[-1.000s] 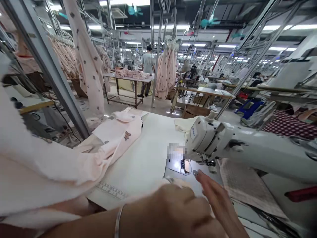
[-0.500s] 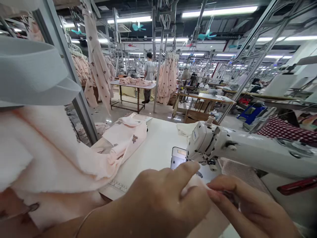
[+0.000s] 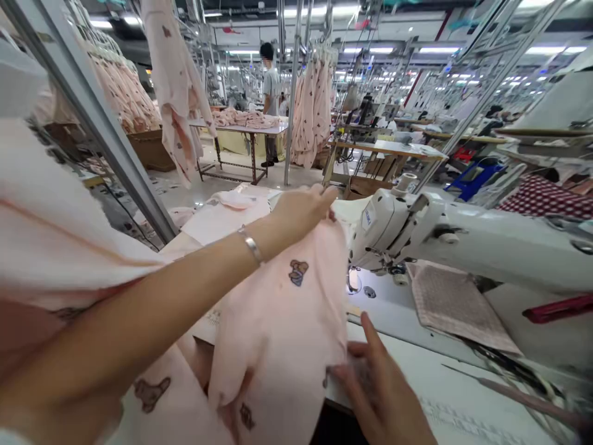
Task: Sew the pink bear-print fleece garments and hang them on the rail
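Observation:
A pale pink garment with small brown bear motifs [image 3: 282,327] hangs from my left hand [image 3: 301,213], which grips a fold of it in the air above the sewing table. My right hand [image 3: 377,386] is low at the garment's lower right edge, fingers spread against the cloth. To the right stands a white industrial sewing machine [image 3: 393,232]. Its needle area [image 3: 356,278] shows just past the hanging cloth. More of the same pink fabric [image 3: 55,210] bulks up at the left, and a metal bangle [image 3: 251,245] circles my left wrist.
The white sewing table [image 3: 445,395] has a ruler scale along its near side. A quilted pink mat [image 3: 456,309] lies behind it, right of the machine. A metal rack post [image 3: 106,136] stands at left. Beyond, a co-worker [image 3: 271,93] stands by a table stacked with pink garments [image 3: 238,117].
My left hand has risen up and away from the needle area, lifting the pink garment off the machine bed. My right hand has dropped toward the table's near side. The head view has tilted.

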`<state>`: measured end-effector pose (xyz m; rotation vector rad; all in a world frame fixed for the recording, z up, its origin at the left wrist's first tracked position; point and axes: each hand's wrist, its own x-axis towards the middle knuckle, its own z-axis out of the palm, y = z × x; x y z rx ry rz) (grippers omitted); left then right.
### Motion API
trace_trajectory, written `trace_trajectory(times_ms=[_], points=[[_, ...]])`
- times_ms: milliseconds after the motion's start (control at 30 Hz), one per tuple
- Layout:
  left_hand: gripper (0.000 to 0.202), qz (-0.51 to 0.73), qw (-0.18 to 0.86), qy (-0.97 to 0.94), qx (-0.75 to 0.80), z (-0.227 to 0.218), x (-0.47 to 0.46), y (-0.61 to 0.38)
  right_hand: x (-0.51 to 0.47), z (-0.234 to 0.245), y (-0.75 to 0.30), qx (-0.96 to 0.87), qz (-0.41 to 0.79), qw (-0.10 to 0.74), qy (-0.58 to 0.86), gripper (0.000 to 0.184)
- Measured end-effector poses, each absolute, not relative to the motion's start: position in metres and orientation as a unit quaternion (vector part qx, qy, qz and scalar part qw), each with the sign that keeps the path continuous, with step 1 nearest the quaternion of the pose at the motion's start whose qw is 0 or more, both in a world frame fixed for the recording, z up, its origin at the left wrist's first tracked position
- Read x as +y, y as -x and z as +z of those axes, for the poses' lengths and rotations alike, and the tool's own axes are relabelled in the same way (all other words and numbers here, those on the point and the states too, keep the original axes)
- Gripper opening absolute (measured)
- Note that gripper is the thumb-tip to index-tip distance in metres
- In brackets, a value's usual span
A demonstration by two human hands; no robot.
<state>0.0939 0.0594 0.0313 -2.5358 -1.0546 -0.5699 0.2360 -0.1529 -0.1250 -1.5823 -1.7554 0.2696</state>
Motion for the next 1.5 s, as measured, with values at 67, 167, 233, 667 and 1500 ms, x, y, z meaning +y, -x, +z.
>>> trace_trajectory(times_ms=[67, 167, 233, 667, 1500], points=[[0.018, -0.157, 0.137, 0.903, -0.376, 0.002, 0.073, -0.108, -0.148, -0.126, -0.255, -0.744, 0.011, 0.328, 0.583, 0.040], [0.011, -0.067, 0.026, 0.951, -0.302, -0.035, 0.058, -0.109, -0.145, -0.126, -0.268, -0.807, 0.003, 0.276, 0.521, 0.017], [0.013, -0.031, -0.055, 0.973, -0.222, -0.051, 0.041, -0.103, -0.142, -0.126, -0.267, -0.821, 0.014, 0.251, 0.512, 0.020], [0.009, -0.117, -0.080, 0.980, -0.139, -0.109, 0.032, -0.114, -0.138, -0.127, -0.242, -0.813, 0.052, 0.277, 0.509, 0.029], [0.006, -0.034, -0.023, 0.965, -0.261, -0.088, 0.009, -0.136, -0.132, -0.124, -0.262, -0.824, 0.015, 0.294, 0.484, 0.024]])
